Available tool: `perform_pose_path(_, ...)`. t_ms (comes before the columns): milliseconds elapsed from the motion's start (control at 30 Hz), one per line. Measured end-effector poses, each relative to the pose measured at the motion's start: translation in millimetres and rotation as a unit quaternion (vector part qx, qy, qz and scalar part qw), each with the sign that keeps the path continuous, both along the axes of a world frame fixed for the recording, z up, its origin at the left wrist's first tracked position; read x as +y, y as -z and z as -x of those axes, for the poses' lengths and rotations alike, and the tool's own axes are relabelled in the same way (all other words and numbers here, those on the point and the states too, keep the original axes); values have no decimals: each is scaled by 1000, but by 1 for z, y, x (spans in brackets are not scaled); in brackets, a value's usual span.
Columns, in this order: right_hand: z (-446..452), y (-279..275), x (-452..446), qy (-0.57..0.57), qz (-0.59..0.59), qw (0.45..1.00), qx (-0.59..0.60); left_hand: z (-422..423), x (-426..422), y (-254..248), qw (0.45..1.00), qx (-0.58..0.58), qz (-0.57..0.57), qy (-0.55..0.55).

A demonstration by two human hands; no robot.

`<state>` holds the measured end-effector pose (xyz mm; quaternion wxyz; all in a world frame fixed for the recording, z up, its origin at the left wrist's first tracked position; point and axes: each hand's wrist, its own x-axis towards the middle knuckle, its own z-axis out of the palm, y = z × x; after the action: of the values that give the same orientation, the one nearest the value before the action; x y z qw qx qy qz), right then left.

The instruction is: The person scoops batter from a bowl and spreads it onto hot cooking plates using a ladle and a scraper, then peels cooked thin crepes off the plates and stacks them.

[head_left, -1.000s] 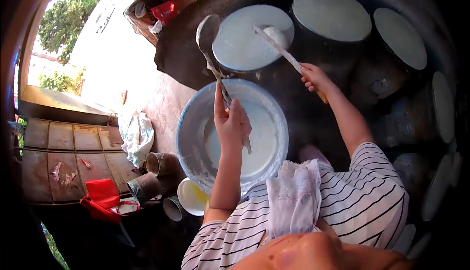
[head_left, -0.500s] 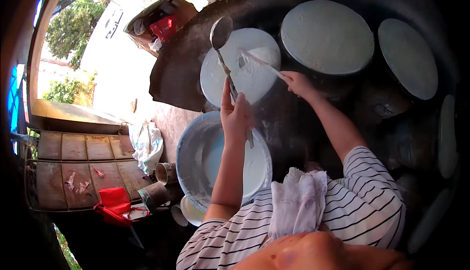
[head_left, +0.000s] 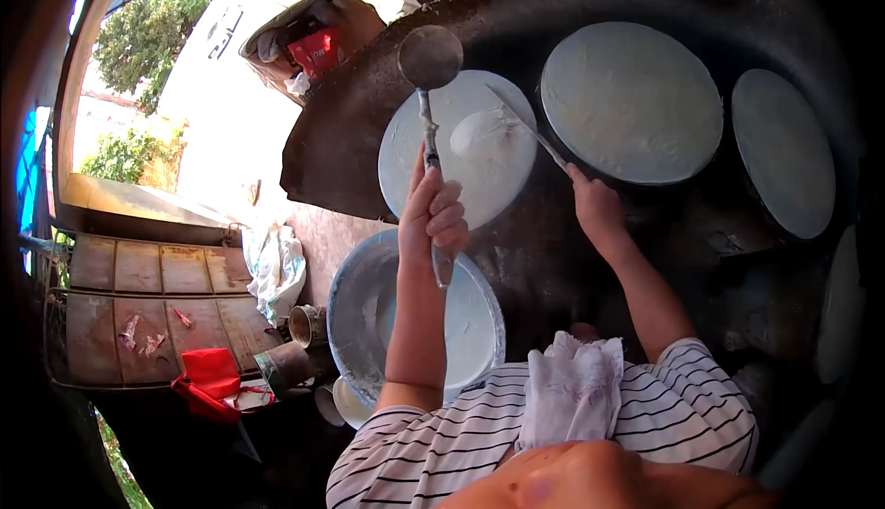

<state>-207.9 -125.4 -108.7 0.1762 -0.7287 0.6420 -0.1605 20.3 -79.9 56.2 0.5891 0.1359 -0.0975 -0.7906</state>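
My left hand (head_left: pixel 431 217) is closed round the handle of a ladle (head_left: pixel 431 59). The ladle's dark round bowl points away from me, over the edge of a white round disc (head_left: pixel 410 154). A paler rounded bulge (head_left: pixel 487 134) shows on that disc's right half. My right hand (head_left: pixel 599 207) grips the near end of a thin flat stick (head_left: pixel 546 146), whose far end lies over the disc beside the bulge; contact is hard to tell. Below my left forearm stands a wide basin (head_left: pixel 470 325) with white liquid in it.
Two more pale round discs, a large one (head_left: pixel 631 103) and a narrower-looking one (head_left: pixel 784 154), sit to the right on the dark curved stove top (head_left: pixel 341 154). At left are a rusty panelled surface (head_left: pixel 97 338), a red bag (head_left: pixel 210 375), a metal can (head_left: pixel 286 364) and a white plastic sack (head_left: pixel 275 269).
My left fingers, partly extended before, now wrap round the ladle handle, and its bowl has turned. The stick has swung to a steeper slant as my right hand shifted right and nearer me.
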Motion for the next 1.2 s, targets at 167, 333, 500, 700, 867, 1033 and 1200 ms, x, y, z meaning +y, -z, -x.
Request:
perform_pose_path(167, -40, 2, -3, -104, 51, 993, -19, -16, -7, 14, 988, 106, -116, -11)
perform_pose_path(333, -34, -16, -35, -166, -1, 985, -43, -32, 3, 14, 959, 192, -207, 15)
perform_pose_path(500, -16, -18, -6, -91, 41, 988, -116, -42, -17, 35, 953, 203, -226, 12)
perform_pose_path(700, -65, 22, 70, -59, -45, 926, -371, 17, 20, 68, 950, 111, -268, -114)
perform_pose_path(867, -64, -54, 38, -140, -1, 977, -160, 12, 15, 76, 903, 417, -86, -62)
perform_pose_path(1033, -74, 0, 5, -113, -23, 948, -298, -5, 111, 4, 900, 424, -26, -101)
perform_pose_path(1200, -77, -13, 65, -136, -8, 950, -279, -70, 199, -5, 957, 208, -144, -140)
